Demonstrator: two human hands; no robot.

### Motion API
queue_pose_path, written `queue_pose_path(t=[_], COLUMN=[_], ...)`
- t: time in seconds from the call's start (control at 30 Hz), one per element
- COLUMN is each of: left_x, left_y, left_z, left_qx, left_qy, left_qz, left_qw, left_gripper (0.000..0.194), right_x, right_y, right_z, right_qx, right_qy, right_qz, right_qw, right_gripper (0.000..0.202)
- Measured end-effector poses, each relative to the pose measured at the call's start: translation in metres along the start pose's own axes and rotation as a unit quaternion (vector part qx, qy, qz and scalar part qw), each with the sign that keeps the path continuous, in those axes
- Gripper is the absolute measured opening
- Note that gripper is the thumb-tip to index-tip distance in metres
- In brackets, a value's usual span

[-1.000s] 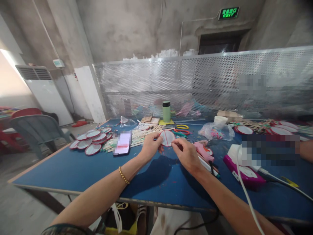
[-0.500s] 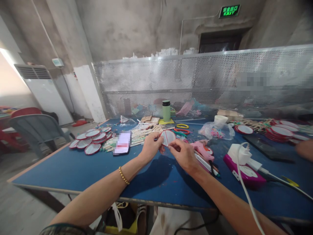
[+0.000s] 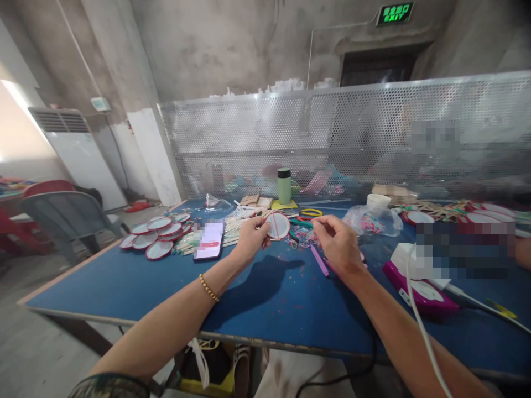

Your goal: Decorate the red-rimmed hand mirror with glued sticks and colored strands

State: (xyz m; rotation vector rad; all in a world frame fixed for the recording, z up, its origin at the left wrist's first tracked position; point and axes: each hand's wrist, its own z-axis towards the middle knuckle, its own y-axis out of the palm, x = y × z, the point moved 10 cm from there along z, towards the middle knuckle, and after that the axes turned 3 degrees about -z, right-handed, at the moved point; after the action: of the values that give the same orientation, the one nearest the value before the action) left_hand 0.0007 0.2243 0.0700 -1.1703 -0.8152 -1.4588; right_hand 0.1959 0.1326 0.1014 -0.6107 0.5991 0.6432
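Note:
My left hand (image 3: 251,236) pinches the edge of a small round white disc (image 3: 279,225) with a red rim and reddish lines across it. The disc is held up over the table, its face toward me. To the right, apart from the disc, is my right hand (image 3: 338,243), thumb and forefinger drawn together; whatever may be between them is too small to make out. Below it lies a purple stick (image 3: 319,261). Green-handled scissors (image 3: 293,235) and a tangle of coloured bits (image 3: 305,236) lie between the hands.
Red-rimmed discs (image 3: 160,250) pile up left, beside a phone (image 3: 209,240) and wooden sticks (image 3: 232,229). A green bottle (image 3: 284,187) stands behind. To the right are a plastic bag (image 3: 375,221), a magenta box (image 3: 421,293) with cables, and another person's hand (image 3: 522,253).
My right hand has let go of the disc and moved right and slightly up. My left hand keeps the disc, shifted a little left. The purple stick now shows below my right hand.

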Motion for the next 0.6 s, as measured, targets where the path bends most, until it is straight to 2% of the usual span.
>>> queue_pose_path(t=[0.07,0.2,0.3,0.4,0.5,0.6], left_x=[-0.001,-0.009,-0.016,-0.022,-0.024,-0.021], left_y=[-0.005,-0.004,0.002,0.007,0.009,0.008], left_z=[0.003,0.005,0.003,0.002,0.001,0.001], left_qx=[0.01,-0.001,-0.021,-0.04,-0.046,-0.042], left_qy=[-0.001,-0.025,-0.05,-0.068,-0.075,-0.073], left_qz=[0.019,0.037,0.039,0.038,0.039,0.042], left_qw=[1.0,0.999,0.998,0.996,0.995,0.996], left_gripper=[0.018,0.024,0.024,0.024,0.024,0.024], right_x=[-0.002,-0.006,-0.01,-0.001,0.01,0.023], right_y=[-0.002,0.014,0.027,0.05,0.068,0.079], right_z=[0.01,0.025,0.035,0.04,0.043,0.047], right_qx=[-0.019,-0.122,-0.182,-0.268,-0.302,-0.305], right_qy=[-0.023,-0.034,-0.028,-0.015,-0.009,-0.006], right_qz=[-0.058,-0.203,-0.326,-0.429,-0.458,-0.479], right_qw=[0.998,0.971,0.927,0.862,0.836,0.823], right_gripper=[0.026,0.021,0.024,0.028,0.025,0.028])
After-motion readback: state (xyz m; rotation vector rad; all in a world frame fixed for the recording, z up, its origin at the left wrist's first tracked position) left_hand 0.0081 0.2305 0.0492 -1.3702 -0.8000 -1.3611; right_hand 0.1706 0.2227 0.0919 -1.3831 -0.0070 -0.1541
